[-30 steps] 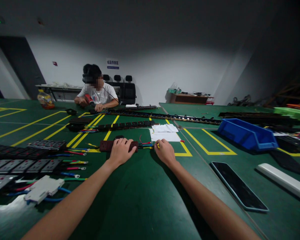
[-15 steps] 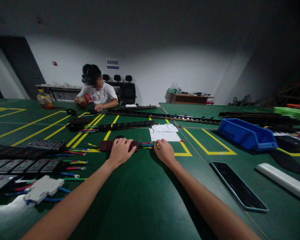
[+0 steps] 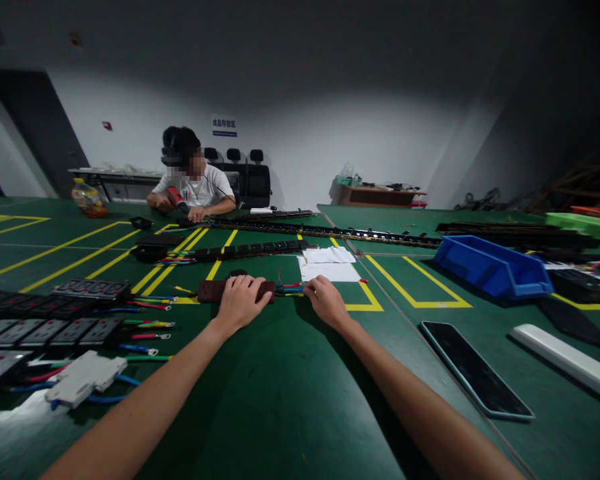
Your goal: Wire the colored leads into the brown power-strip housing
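Observation:
A dark red, bar-shaped block (image 3: 211, 291) lies on the green table in front of me. My left hand (image 3: 241, 297) grips it from above, fingers over the top and thumb along the near side. From its right end runs a bundle of blue, yellow-green and red wires (image 3: 289, 291). Those wires are pinched near their ends by my right hand (image 3: 325, 298), which hides the tips. Just behind that hand lie white paper sheets (image 3: 329, 269). Close to the block's left end, more thin coloured wires (image 3: 183, 290) rest on the table.
Black socket strips (image 3: 93, 289) with lugged wires and a grey-white module (image 3: 86, 377) sit at left. On the right are a phone (image 3: 473, 367), a white bar (image 3: 565, 360) and a blue bin (image 3: 490, 270). A co-worker (image 3: 193, 183) holds a red tool across the table, behind long black strips (image 3: 370, 235).
My right hand has shifted slightly left along the wires. The left hand stays on the block. The whole view has moved a touch.

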Available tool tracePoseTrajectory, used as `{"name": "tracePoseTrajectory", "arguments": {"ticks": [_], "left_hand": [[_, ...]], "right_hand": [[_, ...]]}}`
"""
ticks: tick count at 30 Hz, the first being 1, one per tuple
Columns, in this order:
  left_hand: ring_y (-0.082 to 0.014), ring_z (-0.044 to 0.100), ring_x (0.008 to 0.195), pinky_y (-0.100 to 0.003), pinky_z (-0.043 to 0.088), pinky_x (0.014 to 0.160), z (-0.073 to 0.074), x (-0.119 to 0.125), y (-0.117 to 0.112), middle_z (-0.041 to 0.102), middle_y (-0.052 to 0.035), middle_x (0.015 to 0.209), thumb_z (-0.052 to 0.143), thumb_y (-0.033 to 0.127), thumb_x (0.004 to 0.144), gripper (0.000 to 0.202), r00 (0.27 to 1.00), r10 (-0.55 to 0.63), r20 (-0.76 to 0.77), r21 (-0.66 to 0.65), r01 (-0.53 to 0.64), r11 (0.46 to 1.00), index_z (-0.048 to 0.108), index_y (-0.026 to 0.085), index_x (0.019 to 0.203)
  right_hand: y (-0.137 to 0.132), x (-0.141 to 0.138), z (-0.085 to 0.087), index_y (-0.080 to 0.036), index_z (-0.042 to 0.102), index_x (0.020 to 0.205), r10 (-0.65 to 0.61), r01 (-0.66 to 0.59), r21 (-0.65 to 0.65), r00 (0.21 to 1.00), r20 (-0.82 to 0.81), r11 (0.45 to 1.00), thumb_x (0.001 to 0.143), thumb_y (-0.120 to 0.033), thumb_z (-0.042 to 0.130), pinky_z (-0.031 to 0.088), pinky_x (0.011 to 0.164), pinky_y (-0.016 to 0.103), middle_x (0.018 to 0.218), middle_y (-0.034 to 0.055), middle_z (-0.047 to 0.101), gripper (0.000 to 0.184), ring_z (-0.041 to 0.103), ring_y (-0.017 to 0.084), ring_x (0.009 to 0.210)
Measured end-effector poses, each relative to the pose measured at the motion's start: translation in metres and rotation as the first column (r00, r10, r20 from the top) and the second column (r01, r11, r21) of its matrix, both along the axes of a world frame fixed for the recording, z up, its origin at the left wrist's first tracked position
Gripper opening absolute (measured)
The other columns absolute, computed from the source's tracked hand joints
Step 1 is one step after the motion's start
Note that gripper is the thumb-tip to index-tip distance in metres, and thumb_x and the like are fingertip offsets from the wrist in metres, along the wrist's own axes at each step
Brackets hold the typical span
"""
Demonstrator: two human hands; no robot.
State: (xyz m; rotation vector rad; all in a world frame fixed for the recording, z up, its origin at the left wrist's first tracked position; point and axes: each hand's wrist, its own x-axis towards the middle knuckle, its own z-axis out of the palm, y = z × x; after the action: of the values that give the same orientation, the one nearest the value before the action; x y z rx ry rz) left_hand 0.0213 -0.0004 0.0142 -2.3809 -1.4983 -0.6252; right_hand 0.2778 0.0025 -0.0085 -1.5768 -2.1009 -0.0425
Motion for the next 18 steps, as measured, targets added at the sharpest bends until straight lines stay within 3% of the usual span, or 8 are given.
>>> {"name": "tracePoseTrajectory", "arguments": {"ticks": [6, 14, 18], "left_hand": [[-0.0329, 0.061, 0.106, -0.050, 0.040, 0.099, -0.0014, -0.0002, 0.0009, 0.071, -0.0137, 0.113, 0.047, 0.050, 0.100, 0.045, 1.000, -0.008, 0.029, -0.006, 0.008, 1.000, 0.068, 0.021, 0.127], [-0.0330, 0.061, 0.107, -0.050, 0.040, 0.099, -0.0026, 0.0008, 0.0003, 0.071, -0.0139, 0.113, 0.047, 0.051, 0.101, 0.047, 1.000, 0.010, 0.010, 0.001, -0.010, 1.000, 0.068, 0.019, 0.127], [-0.0333, 0.060, 0.107, -0.051, 0.038, 0.101, -0.0041, 0.0013, 0.0000, 0.071, -0.0140, 0.112, 0.047, 0.052, 0.101, 0.046, 0.999, 0.024, 0.036, 0.023, -0.024, 0.999, 0.069, 0.020, 0.125]], "right_hand": [[-0.0057, -0.0025, 0.0030, -0.020, 0.067, 0.101, 0.020, -0.028, 0.076, 0.994, 0.106, 0.997, 0.105, -0.022, 0.047, 0.040, 0.088, 0.030, 0.107, 0.0090, 0.065, 0.020, 0.056, 0.021, 0.101], [-0.0032, -0.0024, 0.0006, -0.020, 0.066, 0.112, -0.215, 0.215, 0.016, 0.976, 0.036, 0.977, 0.107, -0.041, 0.047, 0.040, 0.080, 0.030, 0.108, 0.0081, 0.067, 0.029, 0.060, 0.021, 0.100], [-0.0036, -0.0032, 0.0009, -0.020, 0.070, 0.096, -0.219, 0.221, -0.007, 0.971, 0.099, 0.975, 0.106, -0.041, 0.047, 0.039, 0.078, 0.030, 0.102, 0.0084, 0.067, 0.032, 0.060, 0.021, 0.097]]}}
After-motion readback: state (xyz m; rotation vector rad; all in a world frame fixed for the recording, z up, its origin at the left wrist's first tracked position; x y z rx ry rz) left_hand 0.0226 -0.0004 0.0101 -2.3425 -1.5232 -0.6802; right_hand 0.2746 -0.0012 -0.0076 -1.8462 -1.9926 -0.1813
